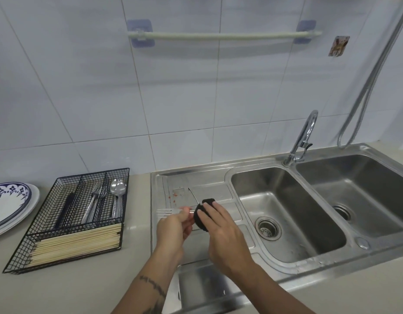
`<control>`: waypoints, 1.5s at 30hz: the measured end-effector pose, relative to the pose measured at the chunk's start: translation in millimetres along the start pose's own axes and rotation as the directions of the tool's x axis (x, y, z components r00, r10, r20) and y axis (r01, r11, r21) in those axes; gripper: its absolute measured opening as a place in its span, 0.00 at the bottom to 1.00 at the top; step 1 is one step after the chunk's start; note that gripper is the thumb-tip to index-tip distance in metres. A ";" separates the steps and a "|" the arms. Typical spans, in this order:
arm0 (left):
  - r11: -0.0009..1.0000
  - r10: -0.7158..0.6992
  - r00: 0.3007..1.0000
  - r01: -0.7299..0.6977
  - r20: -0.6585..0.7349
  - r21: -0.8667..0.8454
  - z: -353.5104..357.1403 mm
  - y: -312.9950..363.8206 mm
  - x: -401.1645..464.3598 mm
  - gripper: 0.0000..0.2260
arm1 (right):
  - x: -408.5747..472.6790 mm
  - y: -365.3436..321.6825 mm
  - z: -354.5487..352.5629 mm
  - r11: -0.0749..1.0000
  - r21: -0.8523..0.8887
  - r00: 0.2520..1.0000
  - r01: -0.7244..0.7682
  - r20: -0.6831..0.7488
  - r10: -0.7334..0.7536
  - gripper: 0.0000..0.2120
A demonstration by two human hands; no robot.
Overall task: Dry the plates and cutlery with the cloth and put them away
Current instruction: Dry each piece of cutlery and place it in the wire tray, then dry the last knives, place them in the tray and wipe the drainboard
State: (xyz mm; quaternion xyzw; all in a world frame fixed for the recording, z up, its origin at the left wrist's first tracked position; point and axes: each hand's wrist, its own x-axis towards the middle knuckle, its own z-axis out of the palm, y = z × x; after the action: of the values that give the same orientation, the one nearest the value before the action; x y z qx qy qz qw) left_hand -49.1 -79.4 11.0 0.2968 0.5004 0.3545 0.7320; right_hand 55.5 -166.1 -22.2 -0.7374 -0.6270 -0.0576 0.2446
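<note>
A: Sink unit?
B: One steel sink (pixel 377 252), two basins, one drainboard (pixel 209 189) on its left. One tap (pixel 303 138) behind the divider, one drain strainer in each basin.
A: Counter side?
B: One black wire cutlery tray (pixel 67 250) left of the drainboard. Three narrow compartments at the back, one wide compartment in front.
A: Contents, counted?
B: Wide front one: a stack of pale chopsticks (pixel 78 243), too many to count. Right rear: spoons (pixel 117 189), at least two, exact count unclear. Middle rear: forks (pixel 95 196), count unclear. Left rear: dark handles, cannot tell what they are.
A: Plates?
B: Two stacked plates (pixel 8 207) at the far left edge, top one has a blue pattern.
A: Hands?
B: Both over the drainboard. Left hand (pixel 173 225) pinches one fork (pixel 166 213) by the neck, tines pointing left. Right hand (pixel 221 232) grips one dark cloth (pixel 199 215), bunched around the fork's handle.
A: Anything left on the drainboard?
B: One thin utensil (pixel 192 194) behind the cloth; type unclear.
</note>
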 end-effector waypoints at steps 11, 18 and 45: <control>0.996 0.088 0.996 -0.088 0.005 0.002 -30.9 10.6 27.6 0.06 | 28.9 -15.3 11.7 0.996 -0.042 0.996 0.074 0.059 -0.072 0.33; 0.990 0.131 0.985 -0.135 -0.111 -0.027 -71.7 37.8 53.2 0.06 | 50.2 -14.6 16.2 0.999 -0.022 0.994 0.039 0.108 -0.036 0.33; 0.560 0.418 0.838 0.066 -0.351 0.826 -186.2 124.7 172.4 0.16 | 80.0 22.4 49.7 0.986 0.079 0.978 -0.149 0.162 0.135 0.34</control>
State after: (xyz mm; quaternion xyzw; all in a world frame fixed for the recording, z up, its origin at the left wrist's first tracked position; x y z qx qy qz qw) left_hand -209.7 147.5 -40.8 0.5432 0.7466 0.2247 0.3115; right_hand 82.3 -74.9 -40.8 -0.7707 -0.5918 0.0463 0.2315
